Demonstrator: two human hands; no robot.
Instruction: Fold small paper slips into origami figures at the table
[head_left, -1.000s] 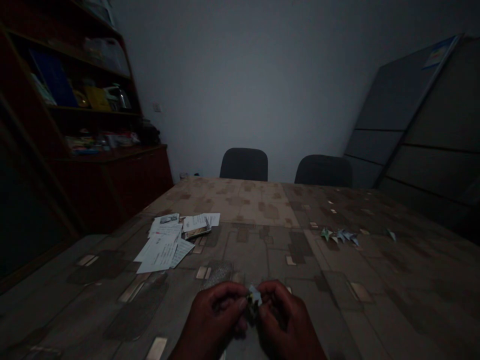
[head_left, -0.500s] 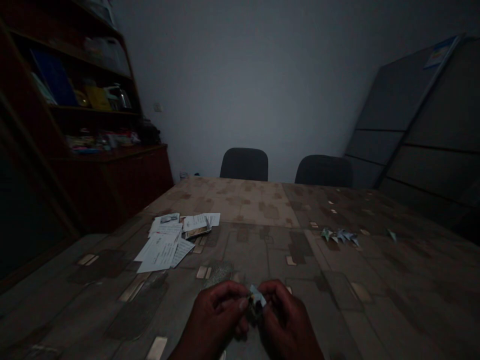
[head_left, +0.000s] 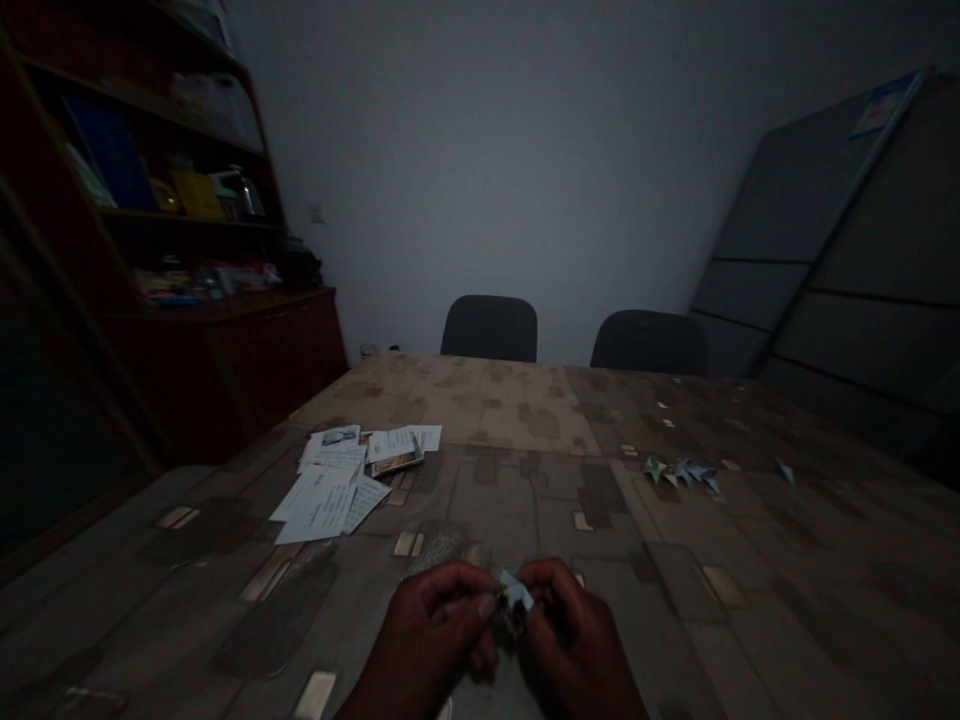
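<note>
In dim light, my left hand [head_left: 435,625] and my right hand [head_left: 574,630] meet low in the middle of the head view, just above the patterned table [head_left: 525,480]. Both pinch a small folded piece of pale paper [head_left: 514,597] between thumbs and fingertips. Their fingers are curled closed around it. Part of the paper is hidden between the fingers.
A loose spread of white papers and cards [head_left: 341,480] lies on the table to the left. Several small folded paper pieces [head_left: 681,470] sit to the right, one more [head_left: 784,470] farther right. Two dark chairs [head_left: 489,328] stand at the far edge. A wooden shelf unit [head_left: 172,250] fills the left, grey panels [head_left: 840,250] lean at right.
The small paper has turned slightly between my fingertips. Both hands stay in nearly the same place.
</note>
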